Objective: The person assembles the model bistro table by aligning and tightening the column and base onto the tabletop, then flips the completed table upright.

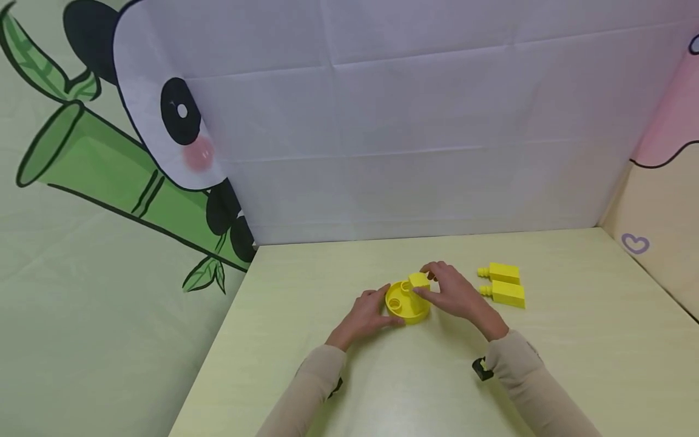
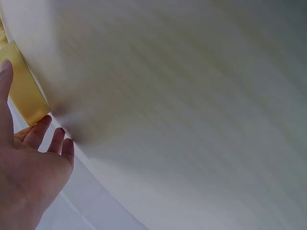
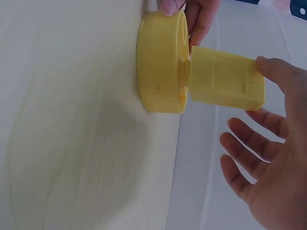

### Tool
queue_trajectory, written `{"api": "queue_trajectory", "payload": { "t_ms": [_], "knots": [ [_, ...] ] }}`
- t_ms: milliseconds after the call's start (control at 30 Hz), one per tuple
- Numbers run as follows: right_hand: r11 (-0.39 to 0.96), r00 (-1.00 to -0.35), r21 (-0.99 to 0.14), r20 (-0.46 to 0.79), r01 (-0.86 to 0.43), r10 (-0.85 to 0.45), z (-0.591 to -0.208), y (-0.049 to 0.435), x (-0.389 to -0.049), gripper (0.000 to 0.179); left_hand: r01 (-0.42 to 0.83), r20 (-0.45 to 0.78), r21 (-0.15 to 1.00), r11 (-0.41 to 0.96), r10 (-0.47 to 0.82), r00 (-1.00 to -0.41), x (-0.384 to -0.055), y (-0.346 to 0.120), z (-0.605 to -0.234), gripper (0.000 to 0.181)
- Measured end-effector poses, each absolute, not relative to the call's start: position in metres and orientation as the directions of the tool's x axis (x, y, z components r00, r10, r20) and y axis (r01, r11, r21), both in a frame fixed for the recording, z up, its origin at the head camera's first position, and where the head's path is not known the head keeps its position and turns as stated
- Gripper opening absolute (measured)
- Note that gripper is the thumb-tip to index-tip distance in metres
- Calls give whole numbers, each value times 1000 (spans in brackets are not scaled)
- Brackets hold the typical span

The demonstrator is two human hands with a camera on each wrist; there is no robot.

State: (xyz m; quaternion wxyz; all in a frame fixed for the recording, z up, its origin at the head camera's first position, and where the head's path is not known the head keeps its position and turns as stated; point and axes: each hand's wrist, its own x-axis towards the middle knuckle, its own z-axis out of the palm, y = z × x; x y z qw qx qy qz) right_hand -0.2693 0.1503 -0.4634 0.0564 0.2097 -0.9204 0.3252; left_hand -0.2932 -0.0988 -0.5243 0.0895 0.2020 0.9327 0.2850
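Observation:
A round, shallow yellow base (image 1: 411, 315) with ring-shaped sockets lies on the table. My left hand (image 1: 367, 314) grips its rim from the left, thumb near and fingers on the far side; the left wrist view shows the base's side (image 2: 28, 91) between thumb and fingers. A yellow block (image 3: 223, 79) stands upright on the right part of the base, its narrow neck down at a socket. My right hand (image 1: 454, 293) pinches the block's upper end between thumb and index finger, the other fingers off it. How deep the neck sits I cannot tell.
Two more yellow blocks with ridged necks, a farther one (image 1: 504, 272) and a nearer one (image 1: 508, 294), lie side by side to the right, necks pointing left. A white cloth wall (image 1: 415, 152) closes off the back of the pale table (image 1: 415, 388).

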Motion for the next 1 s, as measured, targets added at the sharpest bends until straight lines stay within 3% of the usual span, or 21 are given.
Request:
{"api": "queue_trajectory", "payload": {
  "t_ms": [233, 367, 533, 867, 1000],
  "knots": [
    [719, -922, -577, 232, -387, -310, -465, 150, -266, 56, 333, -44, 580, 743, 437, -898, -292, -99, -523, 94],
    [696, -906, -580, 262, -424, -334, -466, 149, -265, 49, 332, -42, 585, 740, 436, -899, -291, -100, -521, 94],
    [750, -925, -544, 275, -375, -263, -467, 146, -265, 41, 339, -38, 583, 738, 441, -897, -291, -100, -521, 94],
    [797, -944, -515, 256, -316, -209, -465, 144, -261, 43, 353, -29, 571, 741, 448, -894, -292, -101, -523, 95],
    [814, -953, -504, 236, -288, -192, -463, 143, -259, 52, 352, -27, 580, 735, 449, -893, -292, -101, -521, 95]
  ]
}}
